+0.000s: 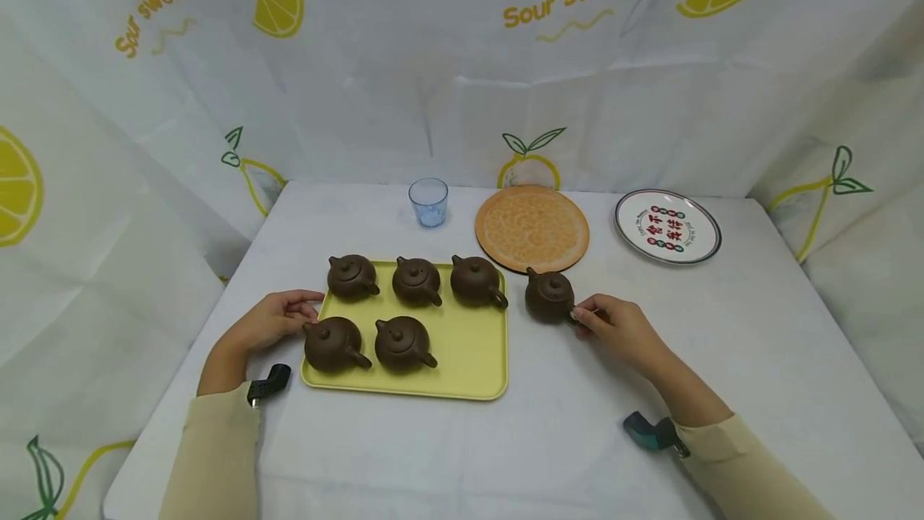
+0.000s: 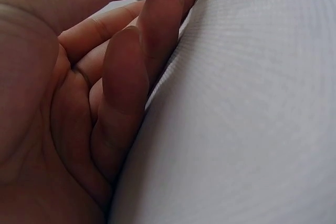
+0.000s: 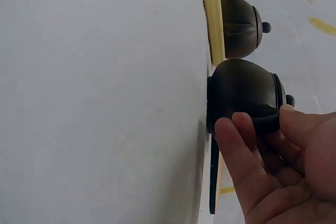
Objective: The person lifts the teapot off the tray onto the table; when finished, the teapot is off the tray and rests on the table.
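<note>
A brown teapot point(image 1: 550, 297) is just right of the yellow tray point(image 1: 462, 385), close over the white cloth. My right hand point(image 1: 622, 329) pinches its handle between thumb and fingers, the spout facing back and left. In the right wrist view the thumb point(image 3: 302, 124) lies on top of the handle. On the tray stand several matching teapots, among them one at the front left point(image 1: 332, 345) and one at the front middle point(image 1: 402, 343). My left hand point(image 1: 270, 319) holds the tray's left edge with curled fingers point(image 2: 126, 72), beside the front left teapot.
Behind the tray stands a clear blue glass point(image 1: 429, 203). A round orange-brown board point(image 1: 532, 227) lies behind the held teapot. At the back right is a white plate point(image 1: 668, 226) with red lettering. A printed cloth point(image 1: 404, 62) hangs behind the table.
</note>
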